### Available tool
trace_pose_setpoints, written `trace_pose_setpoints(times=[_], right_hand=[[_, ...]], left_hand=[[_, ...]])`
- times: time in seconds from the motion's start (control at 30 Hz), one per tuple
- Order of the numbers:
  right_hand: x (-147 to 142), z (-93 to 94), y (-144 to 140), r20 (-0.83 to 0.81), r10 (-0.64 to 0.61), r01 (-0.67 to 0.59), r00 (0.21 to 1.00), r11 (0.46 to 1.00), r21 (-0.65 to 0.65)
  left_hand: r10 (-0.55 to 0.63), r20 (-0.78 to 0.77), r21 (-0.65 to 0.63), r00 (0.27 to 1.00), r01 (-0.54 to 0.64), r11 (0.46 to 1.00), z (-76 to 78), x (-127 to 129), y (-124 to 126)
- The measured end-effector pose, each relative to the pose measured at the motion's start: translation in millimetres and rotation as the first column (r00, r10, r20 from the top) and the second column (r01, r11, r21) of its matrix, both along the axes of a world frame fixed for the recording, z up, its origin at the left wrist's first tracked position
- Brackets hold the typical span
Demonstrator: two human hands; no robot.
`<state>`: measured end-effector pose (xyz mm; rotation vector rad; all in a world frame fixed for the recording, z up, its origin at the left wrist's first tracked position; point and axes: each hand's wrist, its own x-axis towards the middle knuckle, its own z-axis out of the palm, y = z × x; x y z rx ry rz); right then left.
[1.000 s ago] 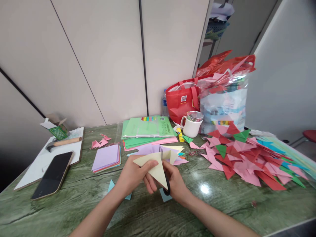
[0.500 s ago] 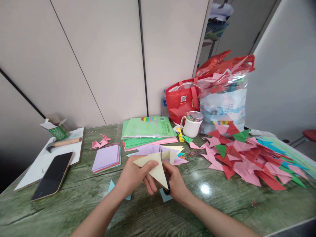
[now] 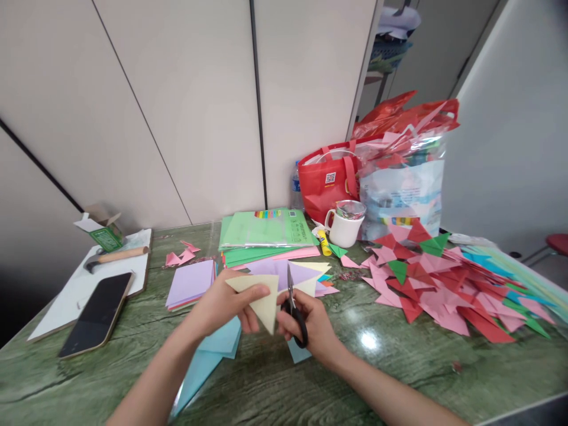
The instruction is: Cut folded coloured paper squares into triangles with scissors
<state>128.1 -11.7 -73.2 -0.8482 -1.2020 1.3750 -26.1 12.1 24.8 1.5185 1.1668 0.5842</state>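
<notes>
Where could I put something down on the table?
Bare tabletop shows between the right forearm and the red-and-pink paper pile, and between the phone and the left forearm. It's crowded behind the hands: green paper pack, white mug, red bag.

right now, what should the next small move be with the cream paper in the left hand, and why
Probably set the cream paper down near the lilac paper: the left hand grips it, while the scissors in the right hand point upward, their blades apart from its edge.
</notes>
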Motion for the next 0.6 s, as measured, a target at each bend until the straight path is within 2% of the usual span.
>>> trace_pose_setpoints(times=[0.07,0.13,0.23,0.3,0.37,0.4,0.43,0.5,0.6], right_hand=[[1.7,2.6,-3.8,-0.026,-0.05,0.051,0.998,0.998,0.04],[3.6,5.5,-5.2,-0.083,-0.177,0.186,0.981,0.976,0.113],[7.9,8.1,0.0,-0.146,-0.399,0.42,0.905,0.894,0.16],[11.0,7.3,7.0,-0.123,-0.519,0.533,0.846,0.832,0.155],[13.1,4.4,13.8,-0.089,-0.581,0.587,0.809,0.798,0.135],[13.4,2.5,16.5,-0.074,-0.603,0.608,0.794,0.785,0.119],[13.3,0.5,18.4,-0.064,-0.619,0.622,0.783,0.776,0.104],[12.0,-3.2,20.2,-0.063,-0.634,0.637,0.771,0.766,0.087],[10.5,-7.1,20.1,-0.082,-0.64,0.646,0.764,0.757,0.104]], left_hand=[[-0.096,-0.155,-0.014,0.983,0.095,0.995,7.7,-18.8,5.3],[-0.195,-0.317,-0.06,0.928,0.186,0.981,10.7,-38.0,10.2],[-0.274,-0.531,-0.141,0.802,0.235,0.962,4.6,-58.5,17.0],[-0.263,-0.691,-0.137,0.673,0.235,0.962,-3.7,-62.3,21.3],[-0.105,-0.85,0.044,0.516,0.269,0.962,-12.1,-56.4,24.2],[0.005,-0.894,0.16,0.448,0.309,0.938,-15.9,-49.9,24.6],[0.071,-0.896,0.229,0.438,0.319,0.92,-19.5,-41.3,24.3],[0.109,-0.871,0.296,0.479,0.335,0.895,-27.1,-19.4,21.0],[0.023,-0.815,0.316,0.578,0.412,0.855,-42.3,15.0,11.6]])
